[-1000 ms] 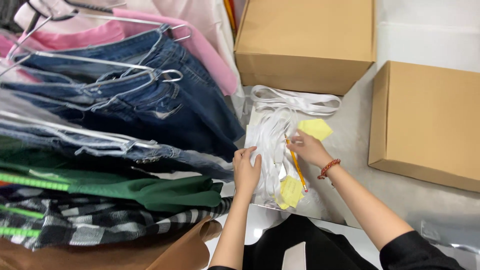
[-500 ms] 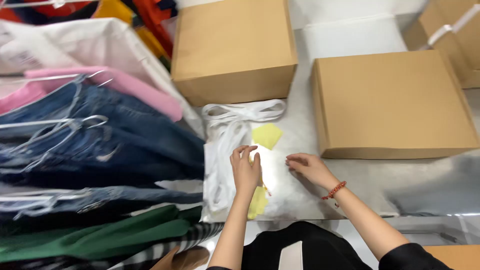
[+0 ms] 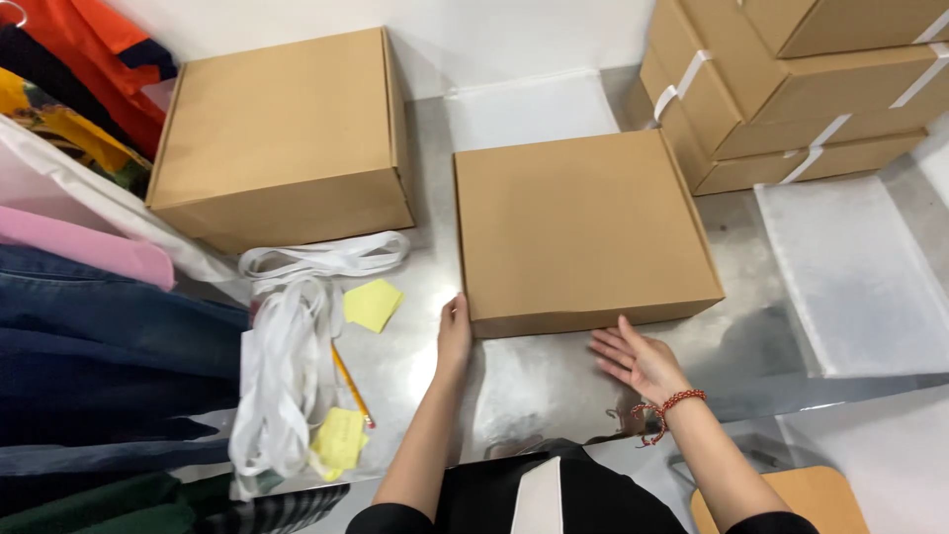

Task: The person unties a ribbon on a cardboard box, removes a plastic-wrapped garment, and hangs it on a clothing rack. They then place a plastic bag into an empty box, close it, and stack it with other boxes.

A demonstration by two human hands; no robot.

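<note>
We see a closed flat cardboard box [image 3: 583, 232] lying in the middle of the metal table [image 3: 554, 381], plain brown and square-cornered. Our left hand [image 3: 455, 336] rests with fingers together against the box's near left corner, touching its front edge and gripping nothing. Our right hand [image 3: 638, 361] lies palm down on the table just in front of the box's near edge, fingers spread and open, fingertips at or very near the cardboard; we cannot tell if they touch. A red bead bracelet [image 3: 672, 405] circles that wrist. A taller brown box [image 3: 282, 133] stands to the left, apart from the first. At upper right, a stack of brown boxes [image 3: 791, 89] is bound with white straps. Left of our left hand lie a bundle of white strapping [image 3: 282, 376], two yellow paper notes [image 3: 371, 304] and a pencil [image 3: 351, 384]. Hanging clothes [image 3: 89, 326] fill the left edge.
</note>
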